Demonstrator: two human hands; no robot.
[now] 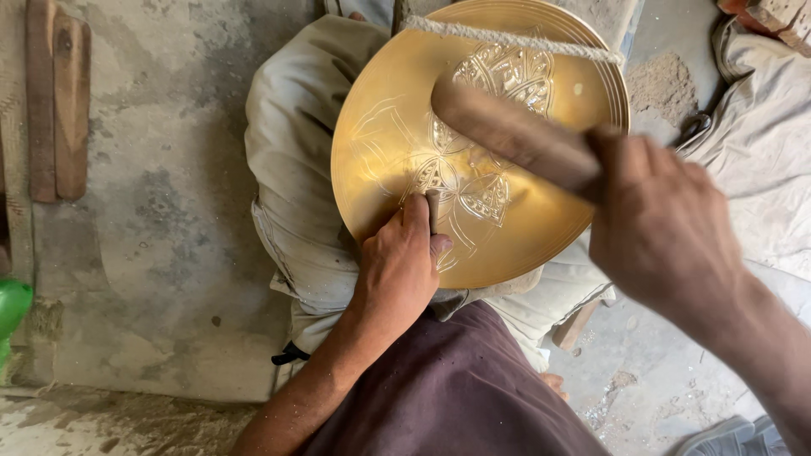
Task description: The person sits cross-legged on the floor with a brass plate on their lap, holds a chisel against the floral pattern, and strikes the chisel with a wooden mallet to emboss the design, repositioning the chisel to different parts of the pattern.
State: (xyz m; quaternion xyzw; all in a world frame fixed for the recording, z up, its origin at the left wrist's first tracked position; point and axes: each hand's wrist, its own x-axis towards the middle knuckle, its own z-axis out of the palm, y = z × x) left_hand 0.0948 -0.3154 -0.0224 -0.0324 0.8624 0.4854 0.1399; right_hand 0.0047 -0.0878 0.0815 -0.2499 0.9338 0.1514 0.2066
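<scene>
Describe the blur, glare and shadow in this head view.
Head view: the wooden mallet in the right hand is smeared by motion blur; the left hand and its small chisel look sharp; soft glare spreads across the brass plate, strongest on the engraved petals; daylight is even, with only faint shadows on the concrete floor.

No packages, labels, signs or screens in view.

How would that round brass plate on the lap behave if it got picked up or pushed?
The brass plate looks like thin rigid metal, so probably stiff, not floppy. Its polished face may be slippery. Round and resting on a cloth-covered knee, it might slide or tip, though the rope across its top likely steadies it.
</scene>
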